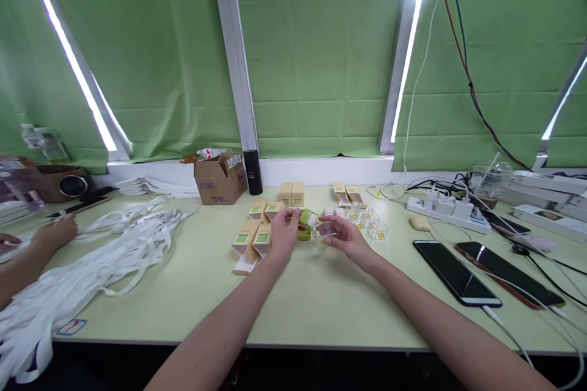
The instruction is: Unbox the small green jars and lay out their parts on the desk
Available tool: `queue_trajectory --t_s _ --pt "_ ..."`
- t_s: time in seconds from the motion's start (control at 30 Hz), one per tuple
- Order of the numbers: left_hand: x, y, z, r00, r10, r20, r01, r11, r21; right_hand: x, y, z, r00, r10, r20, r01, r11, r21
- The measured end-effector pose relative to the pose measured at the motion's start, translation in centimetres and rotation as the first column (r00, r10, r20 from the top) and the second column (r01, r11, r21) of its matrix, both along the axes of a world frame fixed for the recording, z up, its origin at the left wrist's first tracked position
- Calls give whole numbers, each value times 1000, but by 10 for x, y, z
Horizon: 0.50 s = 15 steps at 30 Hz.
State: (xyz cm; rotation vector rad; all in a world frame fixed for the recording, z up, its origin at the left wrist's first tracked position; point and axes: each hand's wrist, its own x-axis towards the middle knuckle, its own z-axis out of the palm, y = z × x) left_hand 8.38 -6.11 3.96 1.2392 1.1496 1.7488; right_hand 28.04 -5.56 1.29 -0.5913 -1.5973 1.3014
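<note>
My left hand [285,233] pinches a small green-and-white rounded item [306,218] whose kind I cannot make out. In my right hand [347,239], the fingers close around a small clear plastic container [321,232]. Both hands are close together over the table. Just below the held item is another green piece [303,234], partly hidden. Open cardboard boxes with green windows [246,238] stand left of my left hand. Several clear containers with yellow dots [372,223] sit beyond my right hand.
More small boxes [292,193] stand at the back, near a brown carton [221,180] and a black cylinder [252,172]. White straps [105,263] lie left, beside another person's hand [55,231]. Phones [454,272], cables and a power strip [448,214] occupy the right.
</note>
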Motion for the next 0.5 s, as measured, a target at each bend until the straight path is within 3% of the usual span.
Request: queue_trajectory --t_s 0.17,0.37,0.43,0.5 --pt "-4 3 0 978 9 207 6 997 -74 0 -2 2 998 -45 -43 46 998 33" --pt "-6 3 1 960 38 276 -4 992 -123 7 -1 12 996 -75 -39 75 997 -1" --pt "-5 3 1 959 44 279 -9 992 -127 18 2 23 990 -141 -12 142 989 49" --pt "-5 3 2 960 45 278 -9 992 -129 35 8 35 962 -273 29 263 947 182"
